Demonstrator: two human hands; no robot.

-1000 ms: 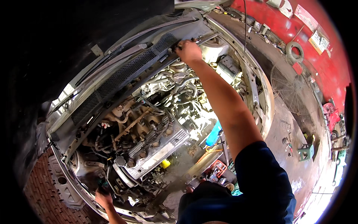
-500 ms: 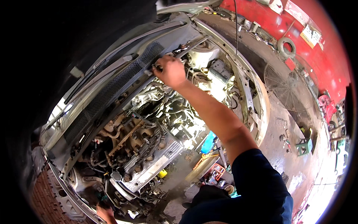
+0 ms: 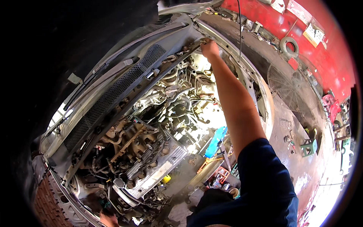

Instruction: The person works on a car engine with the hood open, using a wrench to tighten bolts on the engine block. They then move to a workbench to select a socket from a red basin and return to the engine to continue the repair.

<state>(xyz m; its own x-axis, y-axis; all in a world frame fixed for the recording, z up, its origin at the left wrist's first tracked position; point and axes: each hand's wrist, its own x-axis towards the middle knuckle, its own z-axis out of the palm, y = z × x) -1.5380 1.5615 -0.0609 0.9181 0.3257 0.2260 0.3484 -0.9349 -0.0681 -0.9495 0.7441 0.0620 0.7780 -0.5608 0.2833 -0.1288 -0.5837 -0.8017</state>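
Note:
My right hand (image 3: 210, 48) reaches to the far right corner of the engine bay, its fingers curled in at the end of a long dark cowl rail (image 3: 130, 92). What they close on is too small to make out. A small shiny metal piece (image 3: 152, 73) sits midway along that rail, beside the black mesh grille (image 3: 124, 83). At the lower left, my left hand (image 3: 108, 217) is low by the near side of the bay, its fingers lost in shadow and blur. Between the hands lies the engine with its silver ribbed valve cover (image 3: 160, 170).
A blue object (image 3: 216, 142) and an orange tool tray (image 3: 221, 174) lie below the engine bay's front. To the right stand a large wire-caged fan (image 3: 289, 87) and a green stool (image 3: 309, 147). A tyre (image 3: 289, 45) leans by the red wall (image 3: 332, 56).
My right hand has moved from the middle of the cowl rail to its far right end, the arm straightening. The metal piece on the rail now shows. My left hand stays low at left.

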